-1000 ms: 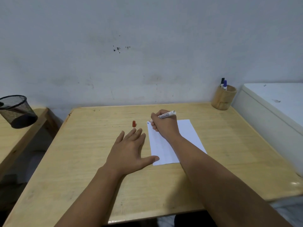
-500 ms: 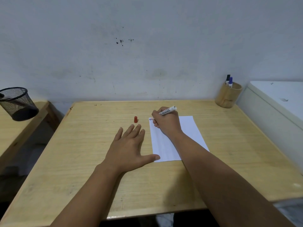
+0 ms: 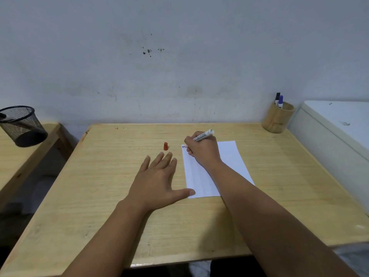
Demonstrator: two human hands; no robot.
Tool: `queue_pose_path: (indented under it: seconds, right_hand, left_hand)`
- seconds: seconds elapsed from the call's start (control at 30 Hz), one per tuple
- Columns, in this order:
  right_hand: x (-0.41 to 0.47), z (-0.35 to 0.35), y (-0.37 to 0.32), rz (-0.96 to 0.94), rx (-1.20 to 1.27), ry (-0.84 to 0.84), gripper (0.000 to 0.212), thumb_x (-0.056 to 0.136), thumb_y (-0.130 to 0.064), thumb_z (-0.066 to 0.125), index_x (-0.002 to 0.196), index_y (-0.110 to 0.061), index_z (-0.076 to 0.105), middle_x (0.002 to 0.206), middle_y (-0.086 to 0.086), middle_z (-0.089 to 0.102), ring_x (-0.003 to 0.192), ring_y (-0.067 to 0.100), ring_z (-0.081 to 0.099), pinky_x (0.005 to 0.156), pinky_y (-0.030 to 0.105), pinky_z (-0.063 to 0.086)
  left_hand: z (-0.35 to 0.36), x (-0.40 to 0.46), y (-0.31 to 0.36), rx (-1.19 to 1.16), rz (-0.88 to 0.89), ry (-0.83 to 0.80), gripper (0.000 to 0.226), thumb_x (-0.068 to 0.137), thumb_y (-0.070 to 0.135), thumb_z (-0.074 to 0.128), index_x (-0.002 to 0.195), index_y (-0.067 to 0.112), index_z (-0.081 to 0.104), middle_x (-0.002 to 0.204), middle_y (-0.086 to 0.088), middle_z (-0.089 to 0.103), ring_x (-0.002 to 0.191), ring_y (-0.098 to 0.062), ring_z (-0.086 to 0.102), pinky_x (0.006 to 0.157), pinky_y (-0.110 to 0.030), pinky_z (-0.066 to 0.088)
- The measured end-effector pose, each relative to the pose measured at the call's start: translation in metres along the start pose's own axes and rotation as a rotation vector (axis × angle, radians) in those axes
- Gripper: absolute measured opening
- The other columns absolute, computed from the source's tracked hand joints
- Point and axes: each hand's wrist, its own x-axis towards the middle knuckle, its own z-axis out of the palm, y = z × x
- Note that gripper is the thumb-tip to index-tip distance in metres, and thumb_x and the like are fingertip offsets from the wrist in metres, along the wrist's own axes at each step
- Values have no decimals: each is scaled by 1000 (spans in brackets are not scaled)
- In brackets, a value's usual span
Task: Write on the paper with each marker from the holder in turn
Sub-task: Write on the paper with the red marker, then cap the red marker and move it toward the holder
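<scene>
One sheet of paper [image 3: 229, 156] lies on the desk [image 3: 99, 196], and the right hand [image 3: 203, 150] has its grip clamped on one white marker [image 3: 203, 135], tip at the sheet's top-left corner. The left hand [image 3: 157, 180] lies flat with fingers spread, thumb touching the paper's near corner. One red cap [image 3: 165, 146] stands just beyond its fingertips, and two markers [image 3: 279, 100] stand in the wooden holder [image 3: 276, 118] at the desk's far right corner.

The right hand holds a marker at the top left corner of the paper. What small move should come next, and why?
Probably draw the marker rightward along the paper's top edge. The right hand has its tip at the top left corner, where only a tiny mark shows, the red cap is off, and the left hand lies flat with its thumb on the lower corner.
</scene>
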Motion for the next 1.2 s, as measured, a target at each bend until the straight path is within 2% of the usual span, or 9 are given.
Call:
queue_pose_path:
  seconds: [0.2, 0.27, 0.33, 0.43, 0.6, 0.73, 0.9, 1.0, 1.2]
  right_hand:
    - [0, -1, -1, 21, 118, 25, 24, 85, -20, 74, 64, -11, 66, 75, 19, 78, 63, 20, 74, 64, 34, 61]
    - [2, -2, -2, 50, 206, 22, 25, 89, -18, 77, 69, -9, 67, 79, 25, 78, 65, 20, 73, 62, 31, 59]
    - [5, -3, -6, 78, 265, -2, 30, 92, -19, 81, 70, -9, 64, 74, 23, 74, 63, 23, 68, 59, 30, 57]
    - [4, -5, -14, 104, 295, -81, 34, 88, -32, 88, 74, -14, 63, 72, 15, 70, 61, 24, 60, 54, 29, 51]
    - [-4, -16, -37, -31, 190, -50, 48, 87, -48, 87, 77, -9, 61, 67, -2, 66, 65, 20, 60, 57, 32, 47]
    - [-7, -37, -49, -111, 144, -112, 19, 92, -18, 84, 95, -4, 71, 70, 3, 71, 60, 16, 66, 58, 24, 50]
    - [-18, -61, -70, 1, 284, -199, 33, 103, -1, 53, 117, -19, 77, 101, 7, 83, 94, 30, 80, 76, 45, 66]
    - [-30, -71, -79, -3, 344, -219, 29, 105, -1, 52, 121, -13, 74, 104, 16, 72, 83, 31, 76, 73, 45, 67]
    - [-42, -75, -66, -175, -133, -255, 29, 99, -12, 71, 121, -26, 61, 99, 3, 75, 69, 17, 72, 66, 36, 60]
  left_hand:
    - [-4, -2, 2, -16, 20, 3, 117, 71, 99, 38, 161, 23, 32, 172, 5, 15, 160, -12, 4, 130, -47, 2]
    - [-7, -2, 4, -110, 3, 46, 105, 72, 95, 45, 147, 23, 52, 163, 9, 39, 154, -11, 26, 128, -43, 16]
    - [-9, 3, 3, -268, -66, 252, 80, 78, 85, 52, 124, 21, 67, 131, 10, 62, 124, -13, 57, 106, -39, 46]
    - [-15, 23, -7, -295, -156, 468, 52, 89, 56, 57, 134, 30, 62, 125, 10, 61, 109, -16, 64, 78, -36, 54]
    - [-13, 58, -23, -136, -185, 306, 36, 97, 40, 59, 131, 31, 66, 125, 5, 65, 113, -23, 62, 80, -39, 54]
    - [-19, 70, -17, -173, -251, 288, 16, 97, 34, 60, 102, 30, 74, 104, 9, 74, 98, -21, 66, 74, -35, 53]
    - [-43, 80, -9, -692, -369, 340, 7, 91, 18, 72, 89, 21, 79, 85, 7, 79, 84, -17, 74, 84, -38, 59]
    - [-67, 83, 8, -1034, -396, 350, 9, 92, 11, 73, 85, 15, 78, 79, 1, 79, 88, -21, 77, 84, -41, 62]
    - [-105, 80, 37, -1273, -377, 316, 9, 95, 9, 71, 92, 5, 77, 91, -13, 78, 83, -19, 75, 88, -38, 61]
